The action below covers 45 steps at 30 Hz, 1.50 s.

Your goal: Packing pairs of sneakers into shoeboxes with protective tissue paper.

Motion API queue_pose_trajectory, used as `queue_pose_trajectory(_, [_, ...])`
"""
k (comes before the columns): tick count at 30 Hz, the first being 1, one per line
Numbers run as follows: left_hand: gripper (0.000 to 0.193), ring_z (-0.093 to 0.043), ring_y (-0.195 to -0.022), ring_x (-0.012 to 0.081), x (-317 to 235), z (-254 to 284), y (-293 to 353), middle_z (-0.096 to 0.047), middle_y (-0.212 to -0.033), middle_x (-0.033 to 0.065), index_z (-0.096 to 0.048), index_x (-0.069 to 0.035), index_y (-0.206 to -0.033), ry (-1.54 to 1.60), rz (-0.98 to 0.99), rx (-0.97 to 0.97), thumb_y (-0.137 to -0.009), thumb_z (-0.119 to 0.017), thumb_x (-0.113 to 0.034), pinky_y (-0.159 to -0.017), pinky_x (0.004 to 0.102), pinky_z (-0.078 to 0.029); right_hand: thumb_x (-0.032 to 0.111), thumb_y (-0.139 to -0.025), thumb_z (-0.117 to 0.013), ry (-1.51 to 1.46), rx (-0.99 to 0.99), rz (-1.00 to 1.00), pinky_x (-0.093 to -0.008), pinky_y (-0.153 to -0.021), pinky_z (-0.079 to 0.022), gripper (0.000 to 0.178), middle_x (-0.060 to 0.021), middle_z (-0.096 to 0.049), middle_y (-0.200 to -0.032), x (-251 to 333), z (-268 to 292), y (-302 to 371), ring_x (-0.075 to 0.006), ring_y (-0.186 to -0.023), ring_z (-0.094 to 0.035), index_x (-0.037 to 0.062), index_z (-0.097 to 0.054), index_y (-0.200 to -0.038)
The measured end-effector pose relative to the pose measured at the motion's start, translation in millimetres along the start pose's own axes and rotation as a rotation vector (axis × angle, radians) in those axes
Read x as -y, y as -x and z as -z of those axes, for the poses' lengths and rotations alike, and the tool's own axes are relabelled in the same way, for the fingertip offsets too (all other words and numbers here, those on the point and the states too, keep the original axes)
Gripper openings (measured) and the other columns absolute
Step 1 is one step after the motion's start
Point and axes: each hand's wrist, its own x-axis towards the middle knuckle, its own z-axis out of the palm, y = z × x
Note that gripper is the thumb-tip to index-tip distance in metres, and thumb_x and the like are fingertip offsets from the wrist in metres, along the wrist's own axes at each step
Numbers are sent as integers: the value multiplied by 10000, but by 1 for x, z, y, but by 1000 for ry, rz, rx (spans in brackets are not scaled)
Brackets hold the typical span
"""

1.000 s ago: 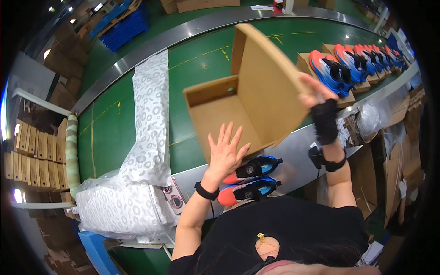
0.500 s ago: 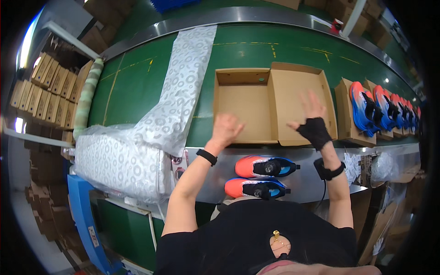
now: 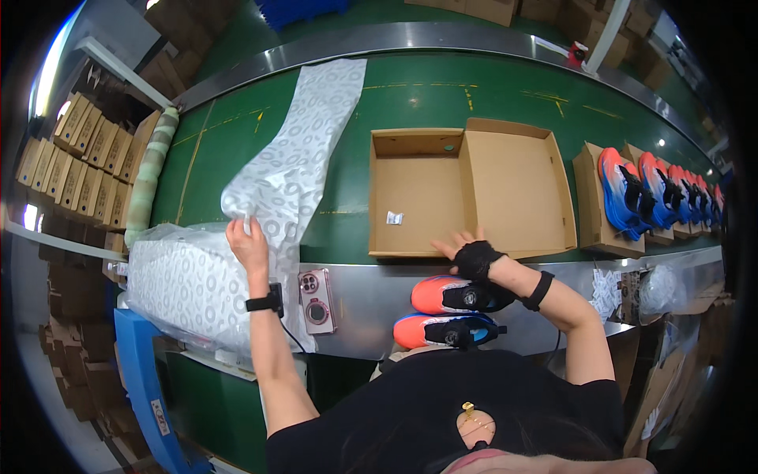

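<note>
My left hand [image 3: 249, 246] pinches the near end of a white wrapping sheet [image 3: 296, 150] patterned with grey rings. The sheet stretches away over the green conveyor surface, beside a plastic-wrapped stack of the same sheets [image 3: 197, 280]. My right hand [image 3: 471, 257], in a black fingerless glove, has its fingers spread at the near edge of an open cardboard shoebox [image 3: 418, 186]. A small white packet [image 3: 395, 218] lies in the box's left half. Just below that hand, a coral-and-blue shoe [image 3: 434, 295] lies on its side, partly covered by it; its mate [image 3: 422, 332] is nearer me.
A pink phone [image 3: 317, 302] lies on the metal ledge left of the shoes. More shoes [image 3: 624, 193] stand in a row on boxes at the right. Small white packets [image 3: 606, 292] are heaped on the right ledge. Stacked shoeboxes [image 3: 83, 158] fill the far left.
My left hand has moved left onto the wrapping sheet and gripped it. My right hand has come back toward the shoes. A small white packet now lies in the box.
</note>
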Motion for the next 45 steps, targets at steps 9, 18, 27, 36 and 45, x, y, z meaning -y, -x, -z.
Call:
queue_pose_trajectory(9, [193, -506, -631, 91, -287, 34, 4, -523, -851, 67, -520, 29, -914, 1107, -251, 883, -794, -548, -119, -524, 220, -418, 262, -749, -634, -1467, -763, 435, -337, -939, -341, 726, -131, -370, -1225, 80, 105, 11, -211, -1103, -411, 22, -211, -1289])
queue_pose_trajectory(18, [480, -459, -1032, 370, -368, -1, 36, -269, -1276, 250, -431, 44, -1122, 999, -877, 381, -765, -612, -221, -844, 393, -405, 200, -763, -553, -1170, -1246, -159, -194, -358, -344, 366, -11, -507, -748, -120, 70, 112, -66, -571, -478, 31, -459, -1074])
queue_pose_trajectory(27, [989, -248, -1225, 366, -341, -92, 89, -89, -1352, 258, -37, 75, -1302, 1209, 1031, 1577, -739, -508, -588, -937, 506, -304, 71, -858, -306, -2643, -1160, 219, -213, -461, -276, 139, -14, -350, -669, -135, 59, 252, -81, -566, -355, 7, -426, -828])
queue_pose_trajectory(36, [774, -325, -1181, 343, -370, -191, 69, -235, -1315, 213, -148, 43, -1280, 1789, 1283, 1191, -772, -577, -352, -950, 516, -295, 109, -847, -306, -2660, -1072, 274, -205, -412, -268, 136, -18, -357, -649, -89, 43, 307, -77, -516, -362, 57, -387, -751])
queue_pose_trajectory(45, [403, -479, -1048, 273, -268, -178, -16, -519, -1116, 131, -486, 16, -1091, 1815, 1007, 725, -764, -527, -216, -914, 419, -371, 153, -751, -618, -2117, -1733, -739, -206, -396, -331, 179, 2, -571, -691, -138, 22, 267, -85, -485, -457, 92, -570, -913])
